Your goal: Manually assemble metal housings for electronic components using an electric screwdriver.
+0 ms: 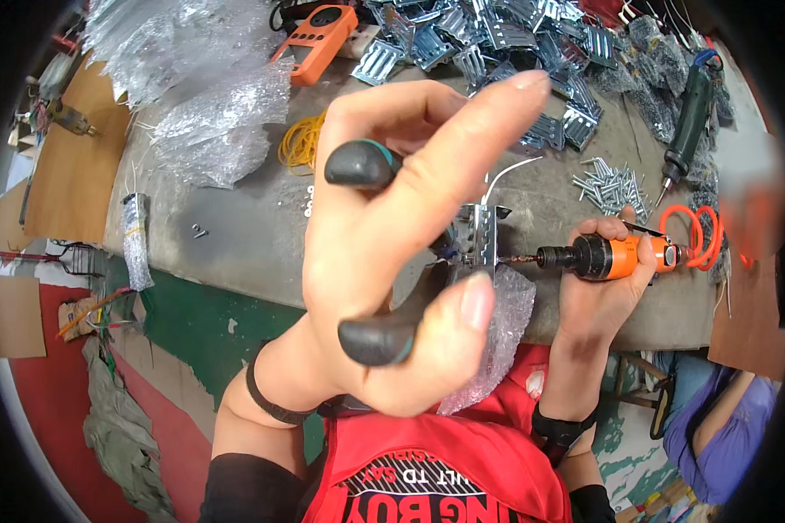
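My left hand (384, 227), raised close to the camera, holds a pair of pliers by its black-and-teal handles (377, 343), which stand spread apart. One finger stretches out past the upper handle. The hand hides most of the pliers, so whether the jaws grip anything cannot be seen. Behind it a slotted metal bracket (486, 231) stands upright, with a pale wire (508, 176) curving up from it. My right hand (604, 292) is closed around an orange-and-black air screwdriver (615, 257). Its bit points left at the bracket; whether they touch is unclear.
Metal brackets (462, 39) lie heaped at the back, with screws (615, 187) piled to the right. A dark green electric screwdriver (691, 113), red coiled hose (693, 235), orange device (318, 44), yellow rubber bands (301, 141) and bubble-wrap packets (209, 131) surround the work. Another person (715, 436) sits right.
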The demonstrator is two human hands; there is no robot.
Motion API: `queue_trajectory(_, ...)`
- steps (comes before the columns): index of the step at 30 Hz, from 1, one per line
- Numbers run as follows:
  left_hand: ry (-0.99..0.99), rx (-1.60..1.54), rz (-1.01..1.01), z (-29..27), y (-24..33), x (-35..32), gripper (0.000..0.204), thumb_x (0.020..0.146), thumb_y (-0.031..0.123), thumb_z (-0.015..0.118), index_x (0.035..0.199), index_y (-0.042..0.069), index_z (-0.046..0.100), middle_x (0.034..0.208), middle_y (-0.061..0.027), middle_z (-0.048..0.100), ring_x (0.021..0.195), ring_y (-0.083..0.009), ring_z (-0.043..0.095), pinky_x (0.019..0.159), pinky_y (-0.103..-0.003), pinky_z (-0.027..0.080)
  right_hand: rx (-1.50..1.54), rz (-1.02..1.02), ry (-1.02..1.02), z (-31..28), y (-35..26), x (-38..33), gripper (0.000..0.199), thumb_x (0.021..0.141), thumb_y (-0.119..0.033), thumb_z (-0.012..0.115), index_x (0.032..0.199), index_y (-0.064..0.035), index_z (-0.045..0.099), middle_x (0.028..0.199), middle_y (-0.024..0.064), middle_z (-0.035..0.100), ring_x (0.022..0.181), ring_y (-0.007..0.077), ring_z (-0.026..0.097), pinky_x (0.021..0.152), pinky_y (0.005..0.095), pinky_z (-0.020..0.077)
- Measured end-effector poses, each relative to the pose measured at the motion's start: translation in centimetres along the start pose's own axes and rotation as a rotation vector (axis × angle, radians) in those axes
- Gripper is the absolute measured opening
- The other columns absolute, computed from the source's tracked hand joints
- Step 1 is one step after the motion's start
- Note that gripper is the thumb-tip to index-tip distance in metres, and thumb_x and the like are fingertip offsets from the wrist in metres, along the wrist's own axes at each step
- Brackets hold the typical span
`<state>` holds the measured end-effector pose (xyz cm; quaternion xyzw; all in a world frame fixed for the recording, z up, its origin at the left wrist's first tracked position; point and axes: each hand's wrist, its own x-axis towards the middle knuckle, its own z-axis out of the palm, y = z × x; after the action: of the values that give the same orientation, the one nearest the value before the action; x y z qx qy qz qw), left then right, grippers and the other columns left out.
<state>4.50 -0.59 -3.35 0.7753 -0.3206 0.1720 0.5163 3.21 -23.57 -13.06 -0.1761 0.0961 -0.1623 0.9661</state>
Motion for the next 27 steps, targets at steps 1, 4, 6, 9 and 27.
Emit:
queue_trajectory(1,-0.035,0.009,0.038,0.0,-0.3,0.1,0.083,0.083,0.056,0.051,0.138,-0.006,0.039,0.124,-0.0145,0.04,0.109,-0.0262,0.053,0.088,-0.042,0.051,0.011,0.006,-0.004,0.2,0.0,-0.1,0.031,0.09,-0.024,0.056,0.112,-0.0043,0.049,0.082,0.003,0.05,0.08,0.0167,0.053,0.088,0.0371,0.0451)
queue_trajectory(4,0.008,-0.034,0.035,0.9,-1.1,0.5,0.081,0.083,0.054,0.052,0.138,-0.004,0.039,0.121,-0.0136,0.04,0.105,-0.0248,0.051,0.084,-0.04,0.048,-0.044,-0.006,0.056,0.6,0.1,-0.2,0.03,0.089,-0.025,0.056,0.11,-0.0059,0.049,0.081,0.0022,0.049,0.078,0.0158,0.052,0.086,0.0366,0.045)
queue_trajectory(6,0.054,-0.067,0.032,1.6,-1.4,0.8,0.08,0.082,0.052,0.053,0.138,-0.003,0.04,0.118,-0.0127,0.039,0.1,-0.0234,0.049,0.081,-0.038,0.045,-0.005,0.002,0.063,0.7,0.2,-0.4,0.029,0.088,-0.026,0.057,0.109,-0.0067,0.049,0.081,0.0019,0.048,0.077,0.0154,0.051,0.086,0.0367,0.0448)
queue_trajectory(9,0.11,-0.114,0.018,2.7,-1.4,1.1,0.077,0.082,0.05,0.055,0.138,-0.001,0.041,0.113,-0.0114,0.039,0.093,-0.0213,0.046,0.075,-0.035,0.041,0.082,0.026,0.051,0.2,-0.2,-0.3,0.029,0.086,-0.027,0.06,0.105,-0.0081,0.05,0.08,0.0015,0.048,0.076,0.0154,0.05,0.086,0.0375,0.0432)
queue_trajectory(27,0.27,-0.311,-0.272,5.1,2.1,1.6,0.016,0.076,0.01,0.076,0.089,0.012,0.067,0.093,-0.0004,0.039,0.063,-0.0116,0.046,0.048,-0.024,0.041,0.156,0.045,0.031,0.5,0.3,-0.7,0.027,0.086,-0.036,0.055,0.101,-0.0138,0.052,0.076,-0.001,0.045,0.072,0.0151,0.045,0.081,0.0362,0.0388)
